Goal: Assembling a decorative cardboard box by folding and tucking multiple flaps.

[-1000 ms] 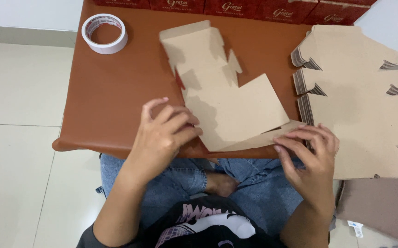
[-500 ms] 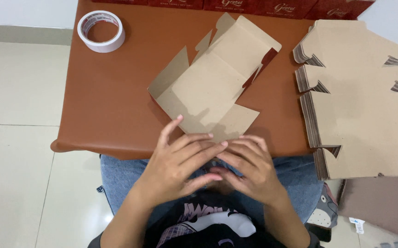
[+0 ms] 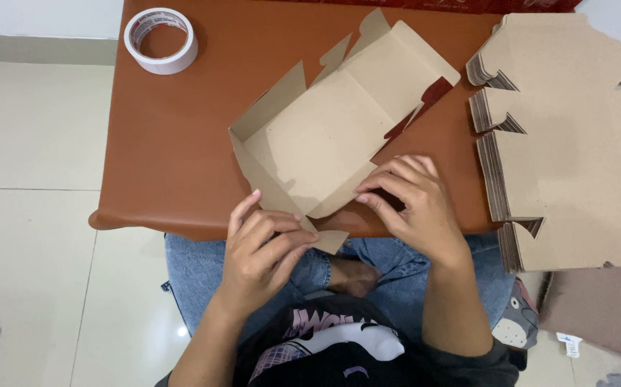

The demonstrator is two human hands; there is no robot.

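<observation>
Your left hand (image 3: pixel 264 247) and right hand (image 3: pixel 411 204): both bare, no gloves, rings or watch showing. Forearms uncovered; a dark sleeve edge sits at your right elbow, at the bottom of the view. You wear blue denim jeans (image 3: pixel 203 261), faded at the knees. Your top (image 3: pixel 339 351) is black with a white and pinkish-purple printed graphic across the chest; the design is too foreshortened to make out.
</observation>
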